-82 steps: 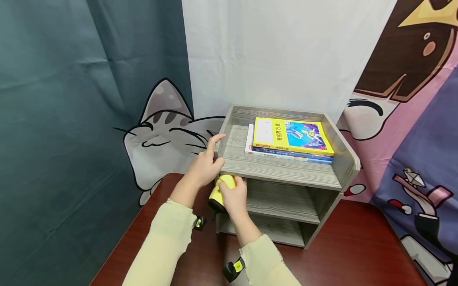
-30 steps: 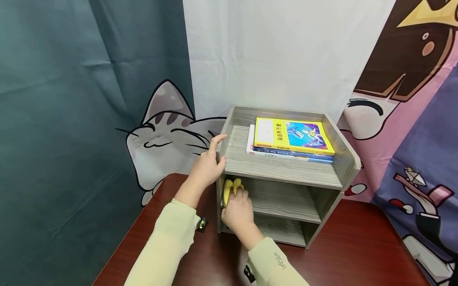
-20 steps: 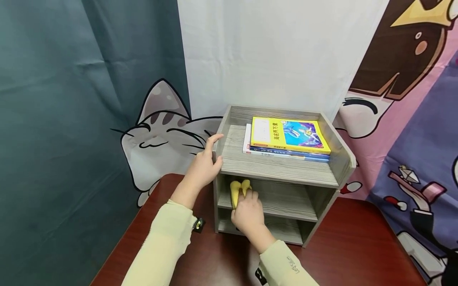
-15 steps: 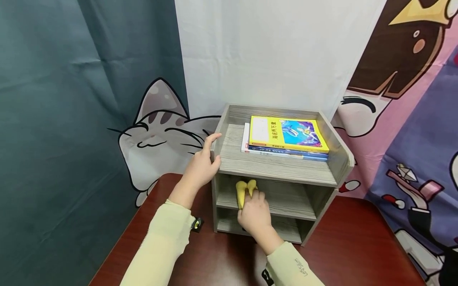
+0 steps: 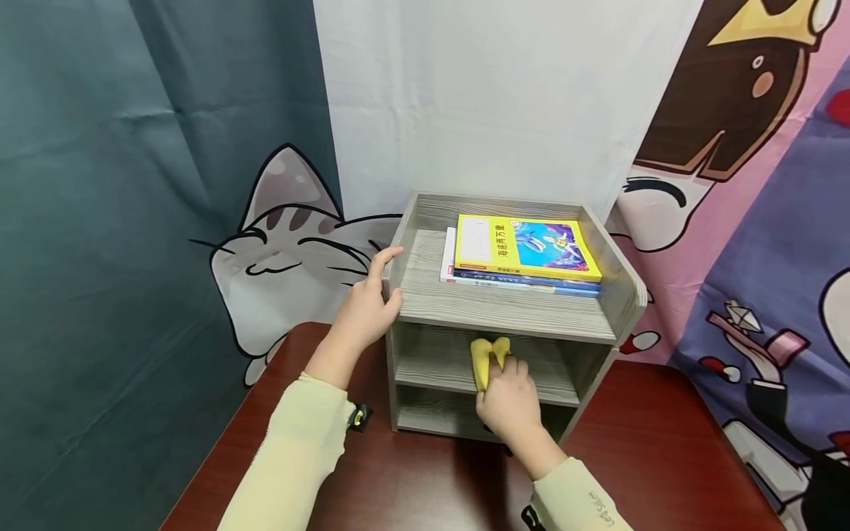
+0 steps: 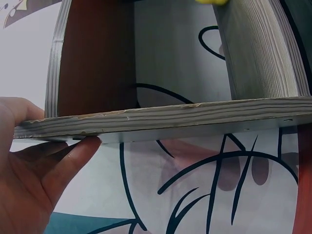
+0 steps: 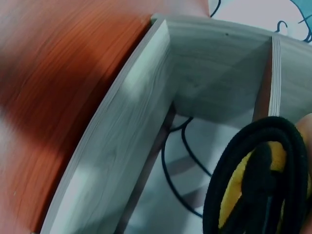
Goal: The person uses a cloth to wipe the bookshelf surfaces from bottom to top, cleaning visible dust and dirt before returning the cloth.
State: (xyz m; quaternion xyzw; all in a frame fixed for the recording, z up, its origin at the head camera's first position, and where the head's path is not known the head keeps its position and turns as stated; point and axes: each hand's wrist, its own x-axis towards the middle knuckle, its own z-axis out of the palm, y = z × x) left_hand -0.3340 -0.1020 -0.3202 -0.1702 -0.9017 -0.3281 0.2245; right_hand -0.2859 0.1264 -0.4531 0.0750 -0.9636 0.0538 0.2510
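A small grey wood-grain shelf (image 5: 505, 310) stands on the table. My left hand (image 5: 365, 306) grips its left side panel near the top; the left wrist view shows fingers on both faces of the panel (image 6: 161, 117). In my right hand (image 5: 511, 398) is a folded yellow cloth (image 5: 481, 365), its bunched ends pointing into the middle compartment. The right wrist view shows a thick black border on the cloth (image 7: 275, 124), with yellow fuzzy fabric inside the folds. Part of the right hand lies beyond that view's right edge.
Stacked books (image 5: 527, 247), a yellow one uppermost, lie on the shelf's top level inside raised sides. Below the middle compartment is a bottom compartment (image 5: 438, 413). The dark red table (image 5: 392, 487) extends around the shelf, with printed curtains (image 5: 491, 96) behind.
My right hand has moved the cloth from the middle compartment's upper left corner down and rightward across it. My left hand keeps its grip on the side panel. The head view has shifted slightly right.
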